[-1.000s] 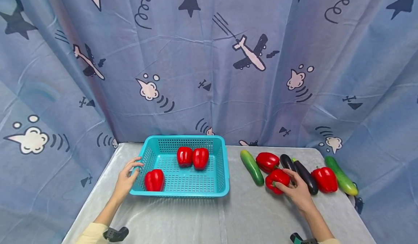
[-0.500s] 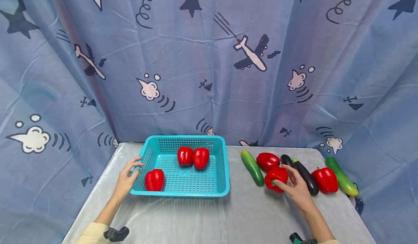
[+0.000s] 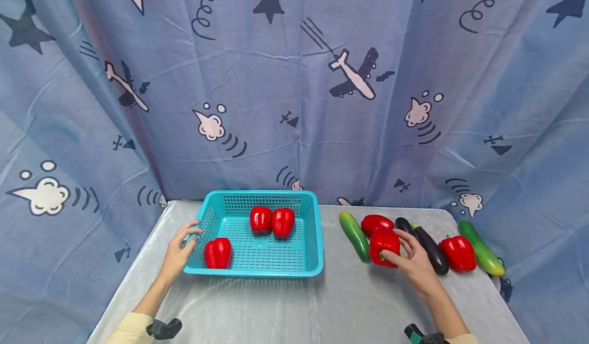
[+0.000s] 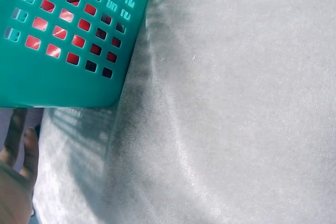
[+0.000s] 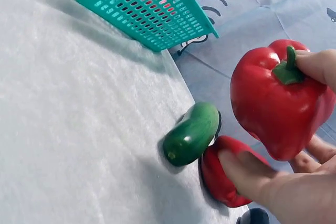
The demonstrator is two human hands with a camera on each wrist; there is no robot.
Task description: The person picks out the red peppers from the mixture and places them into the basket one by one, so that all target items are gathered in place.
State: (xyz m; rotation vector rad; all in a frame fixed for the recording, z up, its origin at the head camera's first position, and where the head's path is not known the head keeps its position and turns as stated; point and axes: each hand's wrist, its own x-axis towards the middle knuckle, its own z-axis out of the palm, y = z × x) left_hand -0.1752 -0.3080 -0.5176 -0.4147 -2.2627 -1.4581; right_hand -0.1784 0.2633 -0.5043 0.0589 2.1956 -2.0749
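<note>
In the head view my right hand [image 3: 416, 265] grips a red bell pepper [image 3: 384, 244], its green stem facing me. The right wrist view shows that bell pepper [image 5: 278, 98] raised, a fingertip beside the stem and other fingers behind it. Behind it lie another red bell pepper [image 3: 375, 223] and a green cucumber [image 3: 354, 236]. My left hand [image 3: 177, 252] is at the left side of a turquoise plastic basket [image 3: 257, 273], fingers relaxed, fingertips right at the rim. Inside the basket are three red bell peppers: one front left [image 3: 218, 253], two side by side at the back.
To the right of my right hand lie two dark eggplants [image 3: 430, 249], another red bell pepper [image 3: 458, 253] and a second cucumber [image 3: 480, 249] near the table's right edge. A grey cloth covers the table [image 3: 257, 313]. A blue patterned curtain [image 3: 257, 129] hangs behind and at both sides.
My right hand has lifted the bell pepper and shifted it slightly left and up in the head view, partly over the cucumber's near end. My left hand and the basket stay in place.
</note>
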